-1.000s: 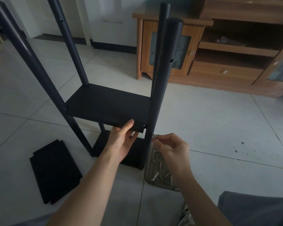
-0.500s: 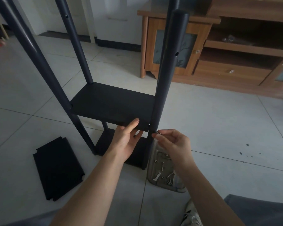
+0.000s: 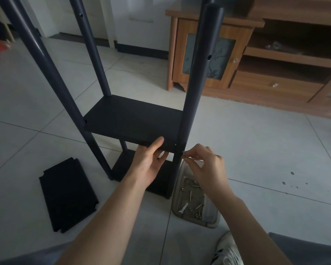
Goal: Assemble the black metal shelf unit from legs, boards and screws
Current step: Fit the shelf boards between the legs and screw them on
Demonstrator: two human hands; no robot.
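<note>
I judge us midway: with my left hand [image 3: 148,165] gripping the flat black metal middle board's [image 3: 132,121] front edge, my right hand [image 3: 203,165] pinches a small screw [image 3: 184,154] against the near-right round black leg [image 3: 191,104], and spare black boards [image 3: 67,194] lie left of that leg.

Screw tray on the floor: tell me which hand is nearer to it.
Right. The right hand pinches a screw at the leg directly above the tray's far end; the left hand grips the board edge, across the leg.
</note>
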